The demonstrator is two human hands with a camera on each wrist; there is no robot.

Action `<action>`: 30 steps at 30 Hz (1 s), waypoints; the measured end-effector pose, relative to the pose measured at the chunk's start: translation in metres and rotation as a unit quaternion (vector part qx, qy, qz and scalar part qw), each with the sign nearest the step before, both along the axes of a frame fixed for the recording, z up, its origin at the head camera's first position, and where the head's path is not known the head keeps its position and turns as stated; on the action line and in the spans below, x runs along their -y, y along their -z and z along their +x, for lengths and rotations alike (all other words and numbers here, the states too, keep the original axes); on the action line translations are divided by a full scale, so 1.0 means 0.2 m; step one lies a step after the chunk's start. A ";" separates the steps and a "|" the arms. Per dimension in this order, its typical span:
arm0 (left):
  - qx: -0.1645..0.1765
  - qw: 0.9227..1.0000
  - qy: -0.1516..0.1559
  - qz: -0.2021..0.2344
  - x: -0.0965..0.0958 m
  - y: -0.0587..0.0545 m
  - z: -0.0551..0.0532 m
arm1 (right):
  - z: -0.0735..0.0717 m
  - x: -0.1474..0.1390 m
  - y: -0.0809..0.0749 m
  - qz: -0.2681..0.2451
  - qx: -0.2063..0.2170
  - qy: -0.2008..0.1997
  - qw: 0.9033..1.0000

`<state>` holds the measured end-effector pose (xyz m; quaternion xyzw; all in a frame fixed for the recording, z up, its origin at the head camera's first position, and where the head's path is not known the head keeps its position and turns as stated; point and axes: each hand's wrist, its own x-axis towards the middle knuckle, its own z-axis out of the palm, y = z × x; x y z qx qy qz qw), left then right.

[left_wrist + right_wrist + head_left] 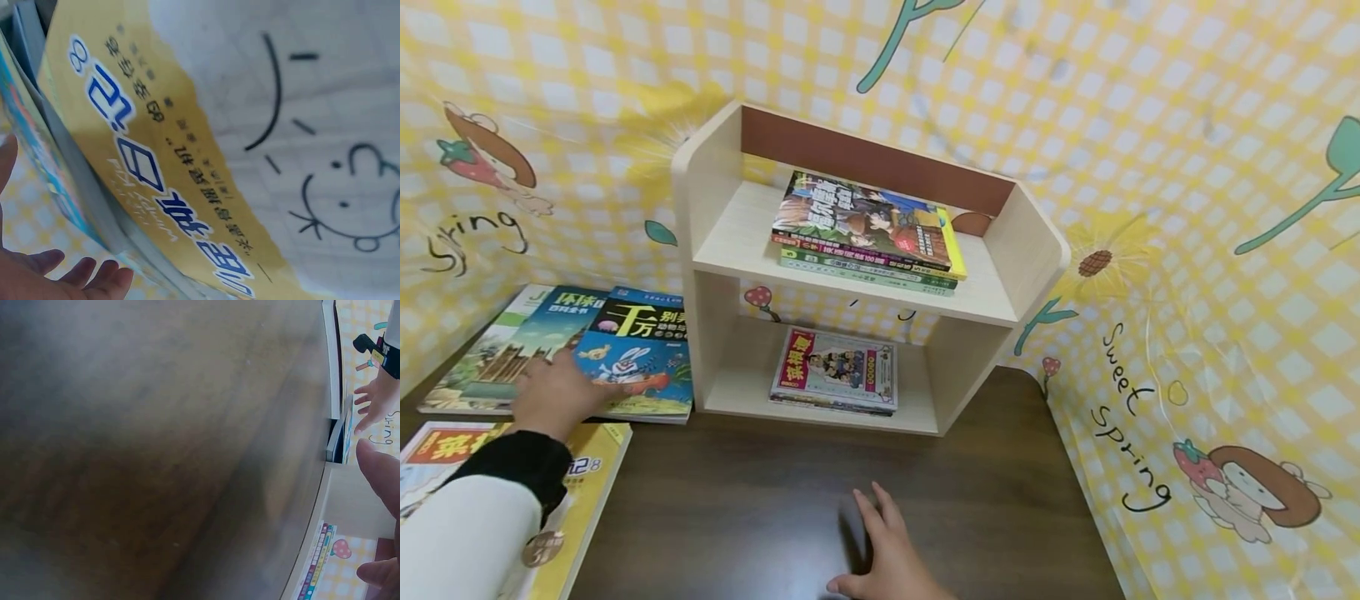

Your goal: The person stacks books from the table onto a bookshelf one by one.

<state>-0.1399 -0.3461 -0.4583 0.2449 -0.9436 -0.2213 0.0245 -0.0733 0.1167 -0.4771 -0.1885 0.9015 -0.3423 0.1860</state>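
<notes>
At the left of the head view, my left hand [556,393] is over a row of books, its fingers spread above a blue book with a rabbit on the cover [643,362] and a green book with a building [538,342]. A yellow book [587,492] lies under that forearm; its yellow and white cover [156,156] fills much of the left wrist view. Low in the middle of the head view, my right hand [891,554] hovers over the dark table [737,492], fingers loosely extended and holding nothing.
A two-tier wooden shelf [850,296] stands at the back. Several books [865,229] are stacked on its upper tier, and a smaller pile of magazines [838,371] on the lower one. Yellow checked cloth [1150,275] hangs around the table.
</notes>
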 end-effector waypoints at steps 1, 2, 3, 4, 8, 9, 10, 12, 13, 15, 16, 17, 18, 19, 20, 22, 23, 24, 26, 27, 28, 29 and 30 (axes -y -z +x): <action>0.009 1.000 -0.011 0.008 0.01 0.01 -0.01 | 0.00 -0.01 0.01 -0.001 0.000 0.000 1.000; 0.018 1.000 -0.022 0.014 0.01 0.01 -0.01 | 0.01 -0.01 0.01 -0.002 -0.002 -0.001 1.000; 0.022 0.999 -0.029 0.019 0.01 0.02 -0.01 | 0.02 -0.02 0.02 -0.007 -0.004 -0.005 1.000; 0.026 0.999 -0.036 0.026 0.02 0.03 -0.01 | 0.02 -0.03 0.03 -0.009 -0.010 -0.008 1.000; 0.039 0.998 -0.051 0.028 0.01 0.04 -0.02 | 0.03 -0.06 0.07 -0.015 -0.043 -0.022 0.999; 0.041 0.998 -0.049 0.024 0.01 0.03 -0.02 | 0.03 -0.06 0.08 -0.016 -0.056 -0.025 0.998; 0.043 0.998 -0.047 0.021 0.01 0.03 -0.02 | 0.04 -0.07 0.09 -0.018 -0.069 -0.026 0.997; 0.051 0.998 -0.043 0.014 0.01 0.02 -0.02 | 0.04 -0.08 0.11 -0.019 -0.111 -0.031 0.993; 0.054 0.998 -0.042 0.010 0.01 0.02 -0.03 | 0.04 -0.09 0.12 -0.019 -0.130 -0.033 0.991; 0.059 0.997 -0.042 0.002 0.01 0.01 -0.03 | 0.04 -0.10 0.14 -0.018 -0.170 -0.036 0.985; 0.061 0.997 -0.042 -0.002 0.01 0.00 -0.03 | 0.04 -0.10 0.15 -0.019 -0.182 -0.037 0.982; 0.061 0.997 -0.041 -0.008 0.00 0.00 -0.02 | 0.04 -0.11 0.16 -0.019 -0.200 -0.037 0.979; 0.060 0.997 -0.039 -0.013 0.00 0.00 -0.02 | 0.04 -0.11 0.17 -0.019 -0.207 -0.037 0.977; 0.062 0.997 -0.038 -0.016 0.00 -0.01 -0.02 | 0.04 -0.12 0.18 -0.020 -0.211 -0.036 0.977; 0.062 0.997 -0.036 -0.019 0.00 -0.02 -0.02 | 0.04 -0.12 0.19 -0.021 -0.214 -0.036 0.976; 0.060 0.998 -0.029 -0.016 -0.01 -0.03 -0.02 | 0.05 -0.13 0.20 -0.025 -0.214 -0.033 0.976; 0.057 0.998 -0.030 -0.006 0.00 -0.04 -0.02 | 0.05 -0.13 0.20 -0.027 -0.213 -0.031 0.976; 0.058 0.998 -0.031 0.005 0.00 -0.06 -0.02 | 0.05 -0.13 0.20 -0.030 -0.207 -0.029 0.978; 0.059 0.997 -0.036 0.024 0.01 -0.08 -0.02 | 0.06 -0.13 0.20 -0.037 -0.190 -0.025 0.981; 0.058 0.997 -0.036 0.037 0.01 -0.09 -0.03 | 0.05 -0.13 0.21 -0.039 -0.183 -0.024 0.982; 0.059 0.996 -0.036 0.048 0.02 -0.10 -0.03 | 0.05 -0.12 0.20 -0.043 -0.176 -0.021 0.983; 0.062 0.996 -0.035 0.057 0.03 -0.11 -0.04 | 0.05 -0.12 0.20 -0.048 -0.167 -0.021 0.985; 0.065 0.996 -0.030 0.060 0.03 -0.11 -0.04 | 0.05 -0.12 0.21 -0.051 -0.162 -0.019 0.985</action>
